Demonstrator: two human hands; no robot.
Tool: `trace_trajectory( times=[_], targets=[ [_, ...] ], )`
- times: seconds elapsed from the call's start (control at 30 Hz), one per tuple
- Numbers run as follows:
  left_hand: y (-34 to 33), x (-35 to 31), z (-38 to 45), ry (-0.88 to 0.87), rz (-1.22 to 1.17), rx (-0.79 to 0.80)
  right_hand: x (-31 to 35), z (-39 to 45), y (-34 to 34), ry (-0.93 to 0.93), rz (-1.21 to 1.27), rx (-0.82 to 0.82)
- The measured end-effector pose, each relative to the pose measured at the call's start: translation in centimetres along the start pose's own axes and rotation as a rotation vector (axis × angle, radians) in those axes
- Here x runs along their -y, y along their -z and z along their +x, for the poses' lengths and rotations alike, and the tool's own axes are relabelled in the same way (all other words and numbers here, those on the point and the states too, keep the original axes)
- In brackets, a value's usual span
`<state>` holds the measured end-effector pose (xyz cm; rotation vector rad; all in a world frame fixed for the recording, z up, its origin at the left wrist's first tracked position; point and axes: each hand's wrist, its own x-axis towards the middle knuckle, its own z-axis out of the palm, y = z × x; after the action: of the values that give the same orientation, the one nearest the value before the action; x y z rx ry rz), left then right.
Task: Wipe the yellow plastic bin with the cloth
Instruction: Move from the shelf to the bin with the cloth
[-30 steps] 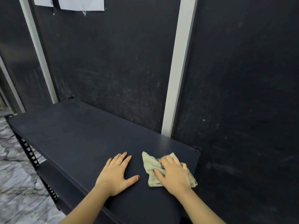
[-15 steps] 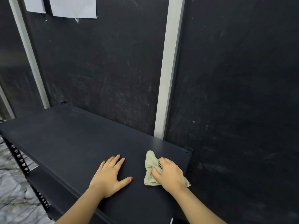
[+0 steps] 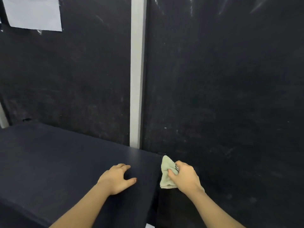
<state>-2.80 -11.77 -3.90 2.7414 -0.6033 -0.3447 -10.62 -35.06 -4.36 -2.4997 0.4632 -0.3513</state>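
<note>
My right hand (image 3: 185,177) grips a pale green cloth (image 3: 166,168), bunched up and lifted just past the right end of the dark shelf top (image 3: 57,162). The cloth hangs partly below my fingers. My left hand (image 3: 117,179) rests palm down on the shelf top near its right end, fingers curled a little and holding nothing. No yellow plastic bin is in view.
A dark wall (image 3: 222,96) rises right behind the shelf, with a white vertical strip (image 3: 136,71) down its middle. A white paper sheet (image 3: 33,13) hangs at the top left. The shelf's right edge drops off beside my right hand.
My right hand closed on the cloth, gathered it and lifted it off the shelf top toward the right. The view swung right. My left hand stayed on the shelf, its fingers curling.
</note>
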Motion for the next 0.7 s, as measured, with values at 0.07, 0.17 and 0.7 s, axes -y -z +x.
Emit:
trace_trajectory(
  times=[0.07, 0.17, 0.7],
  targets=[
    [-0.3, -3.1, 0.7, -0.065, -0.001, 0.026, -2.0, -0.4, 1.8, -0.058, -0.021, -0.022],
    [-1.2, -7.8, 1.4, -0.151, 0.032, 0.117, -5.1, -1.5, 4.3, -0.154, -0.08, -0.027],
    [-9.0, -22.0, -1.0, -0.302, 0.167, 0.345, -15.9, -10.9, 10.7, -0.347, -0.288, 0.142]
  ],
)
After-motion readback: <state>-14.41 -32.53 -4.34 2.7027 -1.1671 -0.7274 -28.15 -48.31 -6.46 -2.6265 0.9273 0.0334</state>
